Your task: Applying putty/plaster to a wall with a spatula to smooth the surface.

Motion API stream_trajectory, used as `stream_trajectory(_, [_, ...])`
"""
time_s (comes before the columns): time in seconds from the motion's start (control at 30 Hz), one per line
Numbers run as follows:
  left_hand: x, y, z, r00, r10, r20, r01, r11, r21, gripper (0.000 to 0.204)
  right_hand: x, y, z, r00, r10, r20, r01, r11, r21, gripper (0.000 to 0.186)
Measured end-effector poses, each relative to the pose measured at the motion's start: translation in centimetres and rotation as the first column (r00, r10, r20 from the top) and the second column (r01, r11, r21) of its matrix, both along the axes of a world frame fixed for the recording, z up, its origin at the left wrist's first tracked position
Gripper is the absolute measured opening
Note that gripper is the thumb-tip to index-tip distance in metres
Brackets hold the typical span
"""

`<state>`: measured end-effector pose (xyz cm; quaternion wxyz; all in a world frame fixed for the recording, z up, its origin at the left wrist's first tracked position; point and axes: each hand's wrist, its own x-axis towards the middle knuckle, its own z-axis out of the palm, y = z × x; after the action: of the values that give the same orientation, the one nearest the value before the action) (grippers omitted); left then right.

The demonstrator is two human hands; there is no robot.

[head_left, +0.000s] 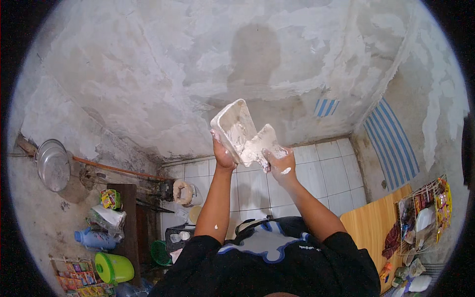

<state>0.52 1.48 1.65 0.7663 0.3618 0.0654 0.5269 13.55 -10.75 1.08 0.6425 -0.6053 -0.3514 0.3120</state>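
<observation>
My left hand [224,154] grips a rectangular whitish tub [226,115] by its side, tilted so its inside shows. White putty-like paste [238,134] clings to the tub's inner wall and lower edge. My right hand [281,162] is closed on a flat, paste-coated spreader [267,136], whose near corner meets the tub's lower rim. So much paste covers the spreader that its material cannot be made out. White smears mark the fingers of both hands.
Ahead rises a patchy grey-and-white wall [163,84], above a tiled floor [307,171]. A wooden table [368,220] with a wire rack [420,213] stands right. On the left are a dark shelf [122,222], a green container [115,268] and a paste-crusted bucket [183,192].
</observation>
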Motion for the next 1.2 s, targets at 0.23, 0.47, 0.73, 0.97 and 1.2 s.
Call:
stream_trajectory(0.23, [0.2,1.7,-0.9,0.973,0.224,-0.047,-0.208,0.95,0.232,0.066,-3.5,0.1,0.5,0.85,0.043,-0.525,-0.022,0.999,0.047,0.021])
stream_trajectory(0.47, [0.3,-0.4,0.6,0.988,0.153,-0.031,-0.151,0.987,0.059,0.078,-2.8,0.7,1.7,0.71,0.108,-0.696,-0.085,0.994,0.067,0.029])
stream_trajectory(0.73, [-0.1,-0.8,-0.4,0.978,0.206,-0.012,-0.206,0.978,0.034,0.078,-3.6,2.1,2.5,0.714,0.192,-0.674,-0.066,0.976,0.207,0.029])
stream_trajectory(0.97, [-0.2,-1.6,2.1,0.961,0.261,0.093,-0.252,0.963,-0.1,0.068,0.7,2.3,3.3,0.999,-0.008,-0.048,0.014,0.993,0.115,0.026])
stream_trajectory(1.2, [-1.0,0.0,0.3,0.961,0.152,0.229,-0.073,0.945,-0.32,0.065,1.9,1.0,5.9,0.405,-0.075,0.911,-0.412,0.875,0.255,0.028])
